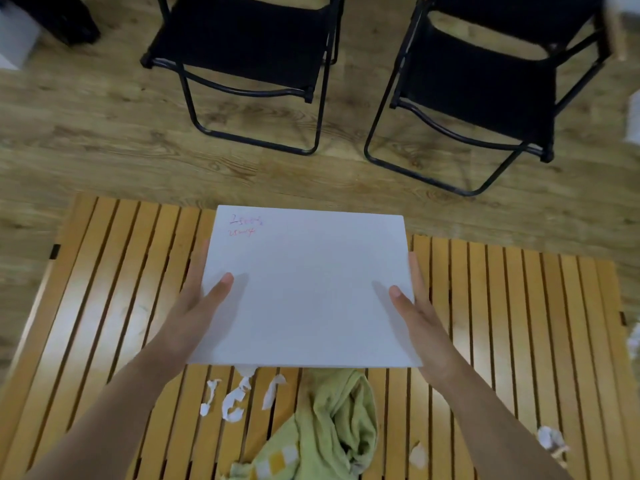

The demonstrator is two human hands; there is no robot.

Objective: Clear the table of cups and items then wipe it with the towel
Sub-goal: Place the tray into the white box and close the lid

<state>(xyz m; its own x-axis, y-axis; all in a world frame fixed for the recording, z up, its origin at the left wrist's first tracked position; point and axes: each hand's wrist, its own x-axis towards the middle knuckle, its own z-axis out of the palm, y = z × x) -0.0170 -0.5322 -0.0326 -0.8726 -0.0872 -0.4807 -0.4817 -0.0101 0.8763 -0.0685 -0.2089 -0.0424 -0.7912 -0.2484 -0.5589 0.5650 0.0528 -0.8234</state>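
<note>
A flat white board (308,289) with faint red writing in its far left corner is lifted above the slatted wooden table (502,323). My left hand (197,306) grips its left edge with the thumb on top. My right hand (419,306) grips its right edge the same way. A crumpled green towel (332,427) with yellow and white checks lies on the table below the board's near edge. Several torn white paper scraps (233,398) lie to the left of the towel, and more scraps (550,439) sit at the near right.
Two black folding chairs (249,53) (485,77) stand on the wooden floor (86,133) beyond the table's far edge. A white object (635,119) shows at the right border, and a dark item (62,19) at the far left.
</note>
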